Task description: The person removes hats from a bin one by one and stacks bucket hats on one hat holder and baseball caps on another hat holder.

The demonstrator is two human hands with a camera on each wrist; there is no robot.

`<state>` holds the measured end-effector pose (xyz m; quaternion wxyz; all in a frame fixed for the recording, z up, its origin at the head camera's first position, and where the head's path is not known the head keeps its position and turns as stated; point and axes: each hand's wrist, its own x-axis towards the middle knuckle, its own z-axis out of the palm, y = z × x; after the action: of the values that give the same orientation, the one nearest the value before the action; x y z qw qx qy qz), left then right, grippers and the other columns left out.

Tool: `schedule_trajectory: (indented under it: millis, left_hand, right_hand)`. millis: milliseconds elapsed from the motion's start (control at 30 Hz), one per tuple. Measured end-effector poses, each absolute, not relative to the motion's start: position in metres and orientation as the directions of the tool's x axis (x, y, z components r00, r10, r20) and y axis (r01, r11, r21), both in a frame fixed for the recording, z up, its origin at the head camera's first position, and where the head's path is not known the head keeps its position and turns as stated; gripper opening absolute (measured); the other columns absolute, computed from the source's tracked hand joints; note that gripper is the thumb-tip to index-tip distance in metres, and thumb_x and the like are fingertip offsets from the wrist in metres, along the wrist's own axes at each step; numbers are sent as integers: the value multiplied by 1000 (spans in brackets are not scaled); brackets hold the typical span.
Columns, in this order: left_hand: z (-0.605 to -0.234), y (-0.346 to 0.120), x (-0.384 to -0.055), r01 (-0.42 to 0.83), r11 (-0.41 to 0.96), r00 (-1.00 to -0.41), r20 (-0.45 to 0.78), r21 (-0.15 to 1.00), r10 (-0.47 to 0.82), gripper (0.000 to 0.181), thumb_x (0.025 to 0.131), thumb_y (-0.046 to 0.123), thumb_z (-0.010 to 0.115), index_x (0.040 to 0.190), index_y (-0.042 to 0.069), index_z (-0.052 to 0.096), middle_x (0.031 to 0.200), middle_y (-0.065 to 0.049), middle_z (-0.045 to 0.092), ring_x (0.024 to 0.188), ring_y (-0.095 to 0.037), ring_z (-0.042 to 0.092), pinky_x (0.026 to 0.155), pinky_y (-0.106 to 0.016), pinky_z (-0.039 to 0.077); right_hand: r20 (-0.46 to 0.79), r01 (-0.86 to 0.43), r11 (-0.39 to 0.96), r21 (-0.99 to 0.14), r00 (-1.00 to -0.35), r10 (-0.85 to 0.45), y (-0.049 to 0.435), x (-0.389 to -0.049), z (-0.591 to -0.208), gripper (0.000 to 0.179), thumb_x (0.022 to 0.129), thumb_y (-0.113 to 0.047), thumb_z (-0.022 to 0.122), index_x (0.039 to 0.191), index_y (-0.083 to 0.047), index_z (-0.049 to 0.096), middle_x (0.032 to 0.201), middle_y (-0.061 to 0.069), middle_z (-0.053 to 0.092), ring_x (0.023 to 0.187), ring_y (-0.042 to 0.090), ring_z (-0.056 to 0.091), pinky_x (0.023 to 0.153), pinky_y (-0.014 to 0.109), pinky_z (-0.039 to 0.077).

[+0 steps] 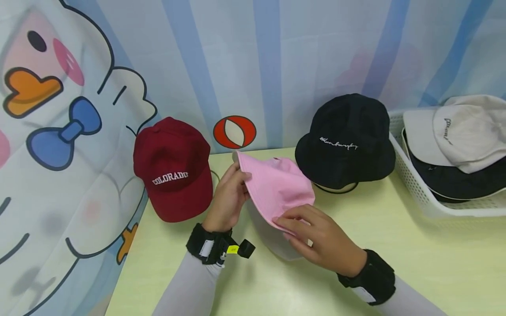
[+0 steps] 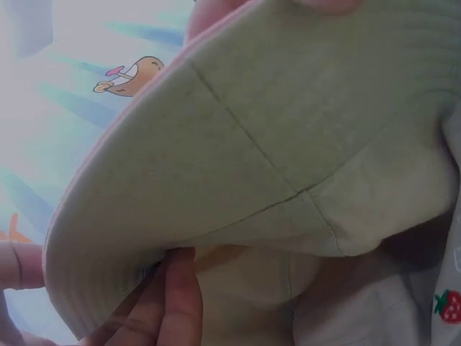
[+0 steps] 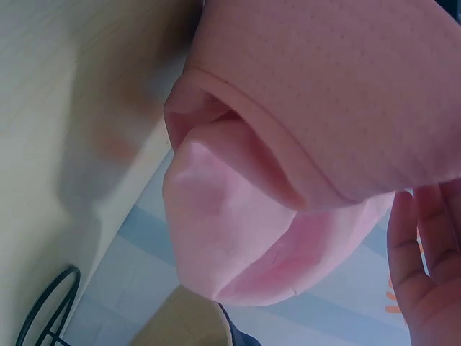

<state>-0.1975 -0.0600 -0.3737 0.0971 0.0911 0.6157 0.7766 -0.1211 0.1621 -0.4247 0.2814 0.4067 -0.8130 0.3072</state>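
A pink bucket hat (image 1: 276, 180) is held between both hands above the table, its opening turned toward me. In the left wrist view its pale lining (image 2: 216, 144) fills most of the frame, with a small red strawberry motif (image 2: 448, 306) at the right edge. My left hand (image 1: 228, 197) pinches the left side of the brim. My right hand (image 1: 322, 237) pinches the near right side of the brim between fingers and thumb. From the right wrist view, the crown (image 3: 238, 231) looks soft and creased.
A dark red Colorado cap (image 1: 174, 171) stands left of the hands. To the right, a black bucket hat (image 1: 348, 140) sits on a stand. Farther right, a white basket (image 1: 419, 197) holds a white cap (image 1: 466, 131) and black headwear. A printed cloth (image 1: 245, 57) hangs behind the table (image 1: 253, 289).
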Motion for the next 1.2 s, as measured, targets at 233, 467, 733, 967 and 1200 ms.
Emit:
schedule_trajectory:
  millis: [233,467,733,967,1200]
  left_hand:
    - [-369,-64,-198,-40,-280,-963,38,959,266,45,102,13,41,147,16,42,131,-8,52,111,-22,56,86,-26,52]
    - [-365,-67,-198,-13,-336,-962,81,942,262,42,103,12,39,145,16,45,124,-6,54,102,-17,59,79,-22,54]
    - [-362,-73,-196,29,-433,-957,150,901,248,43,103,12,38,145,12,43,120,-5,53,100,-15,59,77,-20,55]
    - [-358,-76,-194,36,-462,-958,163,886,238,44,103,12,38,147,13,42,118,-4,53,98,-14,59,76,-20,55]
    - [-350,-80,-193,56,-458,-955,181,887,235,47,102,13,38,149,12,40,116,-3,54,96,-13,61,75,-21,54]
  right_hand:
    - [720,-833,480,-277,-511,-471,163,-121,-422,41,103,-41,55,130,-12,68,116,2,66,103,15,62,94,24,47]
    - [701,-796,500,-343,-571,-428,174,-121,-416,44,108,-38,42,131,-8,65,121,6,65,110,18,61,99,20,44]
    - [721,-789,480,-384,-581,-378,182,-123,-412,34,102,-17,56,131,-3,65,123,11,64,110,19,61,103,15,42]
    - [763,-787,453,-419,-576,-294,186,-132,-415,39,107,-25,48,135,0,60,119,12,61,105,17,58,90,17,44]
    - [710,-698,456,-553,-681,-182,190,-140,-422,40,101,-3,51,141,-2,54,122,11,61,106,16,60,94,17,46]
